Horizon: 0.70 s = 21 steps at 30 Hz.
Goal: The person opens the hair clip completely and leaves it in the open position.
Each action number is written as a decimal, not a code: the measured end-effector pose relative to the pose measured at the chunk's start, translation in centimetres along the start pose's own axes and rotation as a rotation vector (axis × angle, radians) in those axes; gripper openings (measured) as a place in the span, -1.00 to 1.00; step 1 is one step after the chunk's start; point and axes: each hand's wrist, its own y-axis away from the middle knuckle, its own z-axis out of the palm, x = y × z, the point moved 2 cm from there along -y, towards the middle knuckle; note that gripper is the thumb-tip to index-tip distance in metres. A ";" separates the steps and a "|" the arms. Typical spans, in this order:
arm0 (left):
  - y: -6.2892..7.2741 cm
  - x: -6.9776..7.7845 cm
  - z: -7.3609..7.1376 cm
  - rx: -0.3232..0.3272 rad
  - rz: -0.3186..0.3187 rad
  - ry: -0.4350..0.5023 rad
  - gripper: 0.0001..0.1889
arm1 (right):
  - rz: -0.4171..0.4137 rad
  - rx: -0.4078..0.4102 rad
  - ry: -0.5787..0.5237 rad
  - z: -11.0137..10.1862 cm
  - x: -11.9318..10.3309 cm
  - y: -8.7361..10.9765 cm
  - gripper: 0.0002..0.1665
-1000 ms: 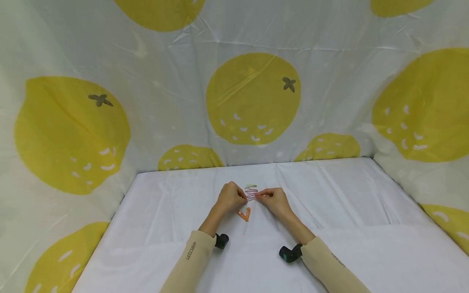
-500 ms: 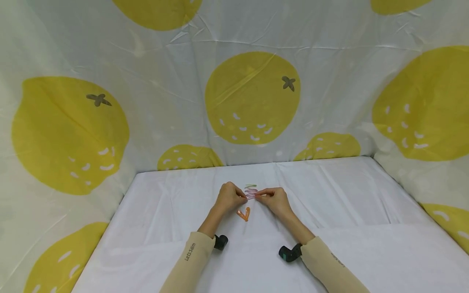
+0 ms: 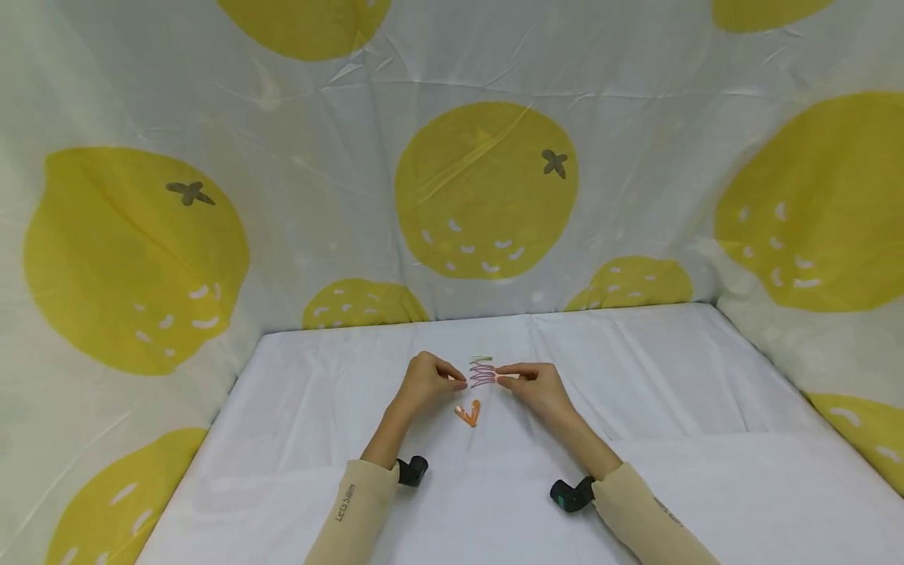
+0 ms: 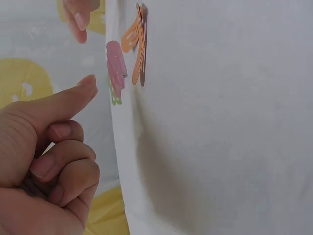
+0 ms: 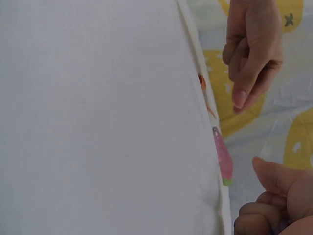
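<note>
Pink snap hair clips (image 3: 483, 375) lie in a zigzag row on the white cloth, with green clips (image 3: 482, 359) just beyond them. Nearer the person, orange clips (image 3: 469, 413) form a V. My left hand (image 3: 427, 379) is left of the pink row, its thumb and forefinger reaching toward it with nothing held. In the left wrist view, that hand's other fingers (image 4: 73, 169) are curled in, apart from a pink clip (image 4: 116, 67). At the row's right end, my right hand (image 3: 540, 388) has thumb and forefinger slightly parted, tips close to the clip ends and holding nothing.
A white cloth (image 3: 636, 502) covers the table. Behind and beside it hangs a curtain (image 3: 487, 298) printed with big yellow lemons. Black wrist cameras (image 3: 413, 471) jut inward from both beige sleeves (image 3: 353, 510).
Both hands have drawn apart from the pink row, the left moving leftward and the right slightly rightward. Fingertips that were at the lowest pink clip's ends have come away. The clips stay in place.
</note>
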 end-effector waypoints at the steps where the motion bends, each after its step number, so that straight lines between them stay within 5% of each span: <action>1: 0.3 -0.1 -0.2 -0.007 -0.015 0.011 -0.95 | 0.006 -0.011 0.001 -0.2 -0.2 0.3 -0.77; 12: 3.2 -0.8 0.1 -0.098 -0.052 0.063 -0.87 | -0.008 -0.213 0.055 -0.6 0.2 2.8 -0.65; 21: 3.8 -1.1 0.8 -0.197 0.028 0.081 -0.79 | -0.155 -0.246 0.088 1.5 0.7 2.6 -0.67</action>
